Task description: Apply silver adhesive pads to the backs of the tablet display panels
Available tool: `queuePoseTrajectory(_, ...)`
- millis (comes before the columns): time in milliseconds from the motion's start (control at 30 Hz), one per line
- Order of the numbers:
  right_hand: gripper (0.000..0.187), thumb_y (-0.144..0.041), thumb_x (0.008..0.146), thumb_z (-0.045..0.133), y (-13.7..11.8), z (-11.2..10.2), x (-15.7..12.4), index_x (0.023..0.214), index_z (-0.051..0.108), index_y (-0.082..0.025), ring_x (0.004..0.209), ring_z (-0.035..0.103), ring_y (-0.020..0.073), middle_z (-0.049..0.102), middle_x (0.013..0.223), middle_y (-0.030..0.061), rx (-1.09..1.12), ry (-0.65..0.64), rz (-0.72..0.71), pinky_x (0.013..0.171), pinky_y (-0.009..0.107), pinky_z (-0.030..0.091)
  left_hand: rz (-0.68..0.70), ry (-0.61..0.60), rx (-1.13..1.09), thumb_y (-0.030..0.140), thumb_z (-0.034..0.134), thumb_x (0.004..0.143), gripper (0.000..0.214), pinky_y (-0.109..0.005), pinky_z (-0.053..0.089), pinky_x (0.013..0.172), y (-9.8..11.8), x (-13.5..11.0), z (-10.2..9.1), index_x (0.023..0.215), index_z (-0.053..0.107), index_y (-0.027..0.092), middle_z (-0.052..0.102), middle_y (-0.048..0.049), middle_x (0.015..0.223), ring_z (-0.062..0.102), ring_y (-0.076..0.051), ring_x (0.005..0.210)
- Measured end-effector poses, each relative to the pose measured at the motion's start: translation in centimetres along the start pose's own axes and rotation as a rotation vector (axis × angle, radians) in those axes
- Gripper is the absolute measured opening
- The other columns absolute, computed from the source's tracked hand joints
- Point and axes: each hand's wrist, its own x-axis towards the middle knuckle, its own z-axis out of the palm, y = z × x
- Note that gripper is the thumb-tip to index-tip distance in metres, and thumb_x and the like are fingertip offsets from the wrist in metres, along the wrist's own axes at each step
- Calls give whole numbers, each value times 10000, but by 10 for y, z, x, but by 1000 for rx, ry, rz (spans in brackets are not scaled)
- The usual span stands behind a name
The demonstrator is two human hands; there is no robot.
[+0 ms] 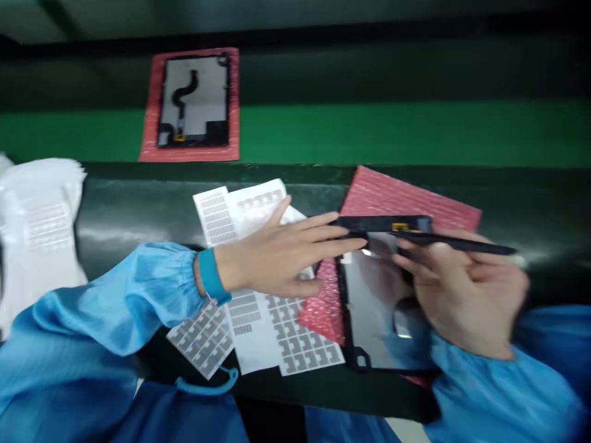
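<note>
A black-framed panel (369, 314) with a shiny grey face lies on a pink bubble-wrap sheet (406, 200) at the right of the dark work surface. My left hand (281, 252) reaches across with fingers stretched out, its fingertips touching the panel's top edge. My right hand (457, 295) hovers over the panel, closed in a pinch around a thin black stylus-like tool (466, 245) that points right. Both arms wear blue sleeves, and a blue wrist strap (211, 275) circles my left wrist.
Several white sheets of small die-cut stickers (268, 332) lie under my left arm. A stack of white sheets (37, 221) sits at the far left. On the green belt behind lies another panel on a pink bubble-wrap sheet (191, 104).
</note>
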Motion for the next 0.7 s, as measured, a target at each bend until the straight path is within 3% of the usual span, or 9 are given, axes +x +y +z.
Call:
queuePoseTrajectory(67, 271, -343, 719, 934, -8, 4, -14, 889, 768, -214, 684, 773, 199, 767, 767, 27, -47, -64, -72, 629, 222, 678, -40, 48, 51, 350, 512, 1004, 456, -525, 180, 1207, 8, -30, -15, 1448, 523, 249, 558, -49, 1484, 438, -267, 1421)
queuePoseTrajectory(133, 156, -274, 802, 878, -17, 9, -37, 924, 784, -252, 712, 780, 213, 792, 863, 55, -140, -269, -63, 680, 234, 685, -155, 145, 94, 391, 518, 1011, 307, -488, 248, 1137, 27, -67, -16, 1256, 655, 266, 676, -24, 1282, 555, -239, 1246)
queuePoseTrajectory(233, 132, -213, 860, 815, -24, 22, -78, 974, 791, -275, 805, 792, 252, 802, 947, 63, -264, -693, -18, 749, 284, 695, -320, 239, 59, 524, 604, 968, 325, -440, 309, 995, 58, -117, 8, 1114, 709, 254, 726, -3, 1109, 605, -202, 1057)
queuePoseTrajectory(300, 156, -210, 872, 799, -20, 32, -98, 1016, 787, -266, 848, 792, 255, 802, 969, 45, -305, -853, -50, 781, 310, 696, -374, 272, 15, 557, 658, 942, 362, -420, 313, 937, 68, -137, 28, 1125, 721, 252, 733, -3, 1114, 606, -199, 1052)
queuePoseTrajectory(433, 177, -192, 904, 766, -7, 42, -110, 1066, 771, -263, 854, 791, 218, 800, 1011, 17, -331, -868, -62, 787, 282, 688, -433, 289, -95, 488, 689, 957, 226, -400, 297, 905, 68, -142, 45, 1076, 761, 310, 738, 27, 1128, 591, -186, 1062)
queuePoseTrajectory(700, 152, -216, 896, 783, -9, 45, -110, 1043, 765, -251, 822, 791, 200, 802, 961, 13, -295, -809, 19, 729, 234, 677, -571, 288, -331, 387, 792, 892, 98, -386, 264, 886, 67, -134, 38, 967, 789, 324, 745, 62, 1062, 569, -172, 1008)
